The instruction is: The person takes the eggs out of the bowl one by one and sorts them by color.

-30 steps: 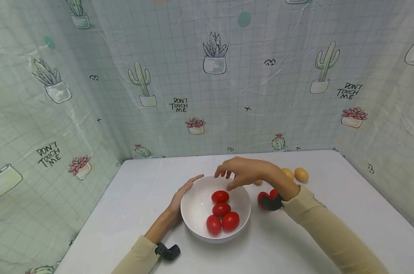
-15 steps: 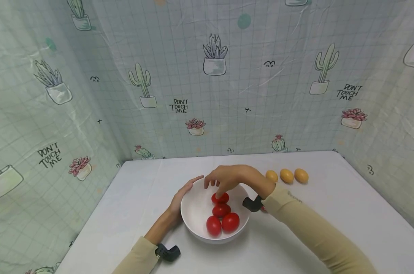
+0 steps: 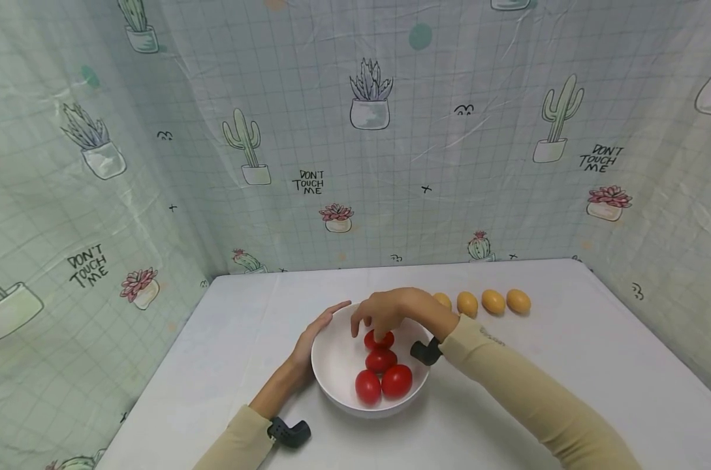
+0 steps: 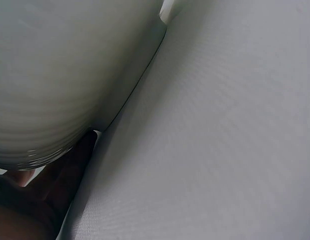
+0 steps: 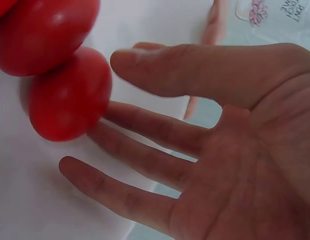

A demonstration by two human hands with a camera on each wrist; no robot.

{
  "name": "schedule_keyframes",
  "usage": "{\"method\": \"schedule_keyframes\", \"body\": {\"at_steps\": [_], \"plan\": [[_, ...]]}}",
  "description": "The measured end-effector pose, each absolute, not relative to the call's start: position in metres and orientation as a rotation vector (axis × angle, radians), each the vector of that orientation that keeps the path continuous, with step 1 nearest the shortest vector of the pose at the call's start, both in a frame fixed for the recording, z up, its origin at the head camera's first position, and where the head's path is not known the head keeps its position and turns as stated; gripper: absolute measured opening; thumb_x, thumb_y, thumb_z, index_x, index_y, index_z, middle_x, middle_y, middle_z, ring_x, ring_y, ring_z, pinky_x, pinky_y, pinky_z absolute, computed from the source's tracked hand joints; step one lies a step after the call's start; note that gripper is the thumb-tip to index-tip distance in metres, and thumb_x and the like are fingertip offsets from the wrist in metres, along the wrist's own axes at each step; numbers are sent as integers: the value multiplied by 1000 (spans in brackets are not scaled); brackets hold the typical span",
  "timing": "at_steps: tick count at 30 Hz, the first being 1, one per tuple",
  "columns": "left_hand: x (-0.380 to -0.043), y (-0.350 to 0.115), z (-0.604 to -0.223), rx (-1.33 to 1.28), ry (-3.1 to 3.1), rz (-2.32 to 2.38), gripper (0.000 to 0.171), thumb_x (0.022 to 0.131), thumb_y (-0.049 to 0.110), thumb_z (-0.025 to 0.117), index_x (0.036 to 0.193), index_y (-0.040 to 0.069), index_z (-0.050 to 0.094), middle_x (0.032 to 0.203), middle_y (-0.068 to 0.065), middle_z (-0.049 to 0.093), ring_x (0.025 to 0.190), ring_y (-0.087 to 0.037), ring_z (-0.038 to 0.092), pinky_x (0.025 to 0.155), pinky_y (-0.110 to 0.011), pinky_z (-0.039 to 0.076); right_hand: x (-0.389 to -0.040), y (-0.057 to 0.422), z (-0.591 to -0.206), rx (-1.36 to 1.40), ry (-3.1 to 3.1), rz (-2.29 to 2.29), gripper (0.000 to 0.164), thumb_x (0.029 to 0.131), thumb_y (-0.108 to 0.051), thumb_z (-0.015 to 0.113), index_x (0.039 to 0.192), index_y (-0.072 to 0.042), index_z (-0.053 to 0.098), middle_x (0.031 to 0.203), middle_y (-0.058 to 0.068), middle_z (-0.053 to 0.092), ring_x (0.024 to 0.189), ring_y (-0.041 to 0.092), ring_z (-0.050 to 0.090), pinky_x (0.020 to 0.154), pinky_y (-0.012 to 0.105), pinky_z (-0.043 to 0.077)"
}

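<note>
Bowl (image 3: 335,358), on bench (image 3: 572,339) — left hand (image 3: 313,335), grip spread along outer wall, presumably steadying it. Tomatoes (image 3: 381,361), four, inside — right hand (image 3: 384,309), grip spread, apparently to straddle the farthest tomato (image 5: 70,97), not pinching.

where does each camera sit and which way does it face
Head: on the person's head, facing forward and down at the bowl; left grip and right grip show.
Left wrist: on that wrist, facing the bowl's outside and table; dark fingers lower left.
Right wrist: on that wrist, facing red fruits past the palm and spread fingers.
Head and right wrist share the red fruits.
</note>
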State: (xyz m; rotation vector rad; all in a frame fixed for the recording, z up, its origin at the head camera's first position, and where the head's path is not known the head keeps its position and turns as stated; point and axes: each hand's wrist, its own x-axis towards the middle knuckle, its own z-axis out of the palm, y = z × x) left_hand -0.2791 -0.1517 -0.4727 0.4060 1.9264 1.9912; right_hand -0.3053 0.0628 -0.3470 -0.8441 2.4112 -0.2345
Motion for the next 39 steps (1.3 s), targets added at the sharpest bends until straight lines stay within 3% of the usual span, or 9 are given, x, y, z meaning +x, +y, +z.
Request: {"method": "schedule_keyframes", "body": {"at_steps": [10, 18, 26, 39], "plan": [[-279, -152, -474, 403, 1914, 2008, 52, 112, 45, 19, 159, 31, 37, 162, -1, 45, 135, -15, 57, 102, -25, 55, -305, 55, -360, -861, 2392, -255, 41, 85, 5, 72, 107, -30, 80, 107, 0, 71, 93, 17, 63, 76, 31, 63], [-278, -152, -473, 414, 1909, 2009, 53, 112, 44, 19, 159, 30, 37, 162, -2, 45, 135, -16, 59, 101, -26, 56, -305, 53, -366, -854, 2393, -298, 32, 87, 3, 74, 100, -26, 82, 99, -4, 71, 84, 15, 66, 76, 30, 64], [-278, -152, -474, 428, 1900, 2016, 53, 112, 44, 19, 160, 29, 36, 162, -4, 45, 136, -17, 58, 101, -27, 56, -305, 54, -370, -889, 2396, -243, 40, 81, 2, 81, 106, -29, 77, 104, -7, 66, 99, 14, 60, 75, 26, 61], [-280, -153, -475, 417, 1901, 2013, 53, 112, 45, 19, 159, 29, 37, 161, -4, 46, 134, -16, 59, 100, -26, 56, -307, 57, -368, -863, 2397, -224, 38, 83, -2, 81, 108, -30, 74, 102, -8, 65, 99, 14, 59, 77, 28, 60]]}}
